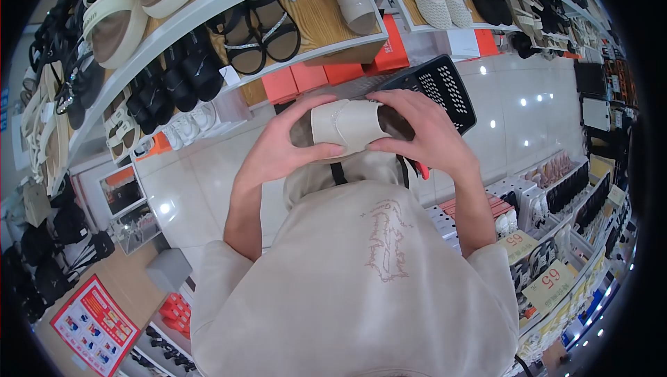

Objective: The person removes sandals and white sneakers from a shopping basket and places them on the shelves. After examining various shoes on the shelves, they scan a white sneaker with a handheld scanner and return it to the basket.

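Note:
A cream slide sandal (345, 124) with a wide strap and a brown insole is held crosswise in front of my body. My left hand (281, 142) grips one end, its thumb on the strap's lower edge and its fingers over the top. Around the other end curls my right hand (424, 127), thumb below and fingers above. The sandal's underside is hidden. Just beyond my right hand is a black perforated basket (448, 89).
Sandals stand on the wooden shelf (316, 19) ahead, among them a black strappy pair (262, 33). Red shoe boxes (309, 76) lie beneath. On my right are racks with yellow price signs (549, 285). A red-and-white poster (96, 327) is at lower left.

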Demonstrator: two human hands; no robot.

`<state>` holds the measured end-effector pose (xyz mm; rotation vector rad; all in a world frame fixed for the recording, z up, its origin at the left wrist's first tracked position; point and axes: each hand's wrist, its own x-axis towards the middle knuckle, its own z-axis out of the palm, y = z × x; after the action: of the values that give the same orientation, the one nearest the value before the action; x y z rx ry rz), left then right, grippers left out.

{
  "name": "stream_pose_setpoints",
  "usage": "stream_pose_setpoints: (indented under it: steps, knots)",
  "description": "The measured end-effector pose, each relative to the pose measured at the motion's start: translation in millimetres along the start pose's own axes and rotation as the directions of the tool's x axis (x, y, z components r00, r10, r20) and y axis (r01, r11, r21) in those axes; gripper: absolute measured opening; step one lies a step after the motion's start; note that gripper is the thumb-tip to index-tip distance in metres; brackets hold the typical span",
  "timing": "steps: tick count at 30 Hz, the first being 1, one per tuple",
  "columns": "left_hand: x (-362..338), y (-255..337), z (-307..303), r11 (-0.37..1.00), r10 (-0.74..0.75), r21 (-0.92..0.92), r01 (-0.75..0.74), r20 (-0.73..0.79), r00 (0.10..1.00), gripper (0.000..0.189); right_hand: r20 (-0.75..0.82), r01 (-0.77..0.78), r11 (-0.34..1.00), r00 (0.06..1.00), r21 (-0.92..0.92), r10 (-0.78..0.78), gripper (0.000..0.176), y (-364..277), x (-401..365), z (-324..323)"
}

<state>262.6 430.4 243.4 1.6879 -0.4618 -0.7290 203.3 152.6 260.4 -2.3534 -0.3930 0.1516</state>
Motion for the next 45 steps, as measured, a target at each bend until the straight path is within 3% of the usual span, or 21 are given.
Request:
stream_pose_setpoints:
  steps: [6, 8, 9, 11, 15, 17, 22, 24, 25, 27, 29, 31, 32, 34, 35, 38, 39, 41, 42, 45]
  knots:
    - [-4, -4, -2, 0.998, -0.013, -0.064, 0.015, 0.034, 0.999, 0.077, -0.042, -0.016, 1.000, 0.999, -0.026, 0.015, 0.062, -7, -5, 1]
    - [-12, -1, -2, 0.992, -0.034, 0.121, 0.025, 0.074, 0.997, 0.083, -0.027, -0.006, 1.000, 1.000, -0.019, 0.005, 0.060, -8, -8, 4]
    - [-16, 7, -1, 0.992, -0.041, 0.118, 0.032, 0.074, 0.996, 0.083, -0.015, 0.006, 1.000, 1.000, -0.016, -0.006, 0.058, -8, -10, 6]
    - [-20, 27, 2, 0.879, -0.229, 0.455, 0.143, 0.139, 0.963, 0.089, 0.004, 0.024, 0.999, 1.000, -0.032, -0.024, 0.057, -13, -10, 10]
    - [-20, 14, 13, 0.840, -0.240, 0.522, 0.147, 0.115, 0.964, 0.091, 0.063, 0.036, 0.995, 0.998, -0.088, -0.030, 0.060, -8, -7, 18]
    - [-20, 2, 14, 0.933, -0.206, 0.312, 0.179, 0.058, 0.977, 0.089, 0.054, 0.058, 0.992, 0.997, -0.116, -0.052, 0.061, -7, -1, 17]
    - [-9, -32, 11, 0.981, -0.132, 0.134, 0.138, -0.051, 0.990, 0.083, 0.025, 0.085, 0.983, 0.996, -0.165, -0.082, 0.058, -7, 17, 13]
    - [-2, -55, 8, 0.988, -0.140, 0.054, 0.145, -0.088, 0.986, 0.081, -0.172, 0.163, 0.969, 0.966, -0.184, -0.195, 0.051, -3, 22, 16]
    - [3, -69, 5, 0.991, -0.134, -0.002, 0.136, -0.174, 0.976, 0.081, -0.176, 0.164, 0.968, 0.964, -0.188, -0.197, 0.051, -2, 20, 15]
    - [16, -89, 2, 0.992, -0.125, -0.054, 0.115, -0.255, 0.959, 0.081, -0.244, 0.002, 1.000, 0.970, 0.024, 0.004, 0.044, 3, 13, 15]
    - [35, -99, 5, 0.986, -0.160, -0.112, 0.122, -0.460, 0.873, 0.081, -0.282, -0.024, 0.997, 0.959, 0.069, 0.043, 0.040, 21, 6, 27]
    - [61, -106, 11, 0.996, -0.091, -0.047, 0.078, -0.533, 0.841, 0.083, -0.194, -0.203, 0.922, 0.941, 0.330, 0.277, 0.036, 43, 1, 48]
    - [74, -106, 16, 0.990, -0.127, -0.124, 0.066, -0.588, 0.799, 0.084, -0.172, -0.227, 0.896, 0.935, 0.382, 0.311, 0.034, 52, 0, 60]
    - [109, -118, 25, 0.960, -0.151, -0.275, -0.048, -0.656, 0.739, 0.089, -0.152, -0.227, 0.866, 0.934, 0.445, 0.323, 0.035, 61, 0, 79]
    - [128, -129, 27, 0.960, -0.145, -0.273, -0.053, -0.653, 0.743, 0.089, -0.122, -0.229, 0.829, 0.935, 0.511, 0.334, 0.035, 62, 1, 86]
    - [185, -158, 31, 0.965, -0.056, -0.192, -0.177, -0.814, 0.579, 0.085, -0.077, -0.238, 0.819, 0.943, 0.522, 0.323, 0.036, 57, 4, 98]
    - [202, -166, 29, 0.964, -0.051, -0.193, -0.182, -0.809, 0.585, 0.085, -0.085, -0.238, 0.821, 0.941, 0.519, 0.327, 0.036, 55, 3, 100]
    - [228, -173, 28, 0.991, 0.019, -0.042, -0.123, -0.890, 0.456, 0.086, -0.007, -0.302, 0.808, 0.936, 0.505, 0.353, 0.038, 49, 1, 102]
    - [235, -167, 32, 0.995, -0.043, -0.078, -0.069, -0.912, 0.407, 0.091, -0.018, -0.298, 0.810, 0.935, 0.505, 0.354, 0.039, 44, 0, 101]
    - [255, -155, 27, 0.988, -0.154, -0.151, 0.042, -0.881, 0.447, 0.100, -0.016, -0.341, 0.782, 0.913, 0.522, 0.408, 0.040, 51, -10, 115]
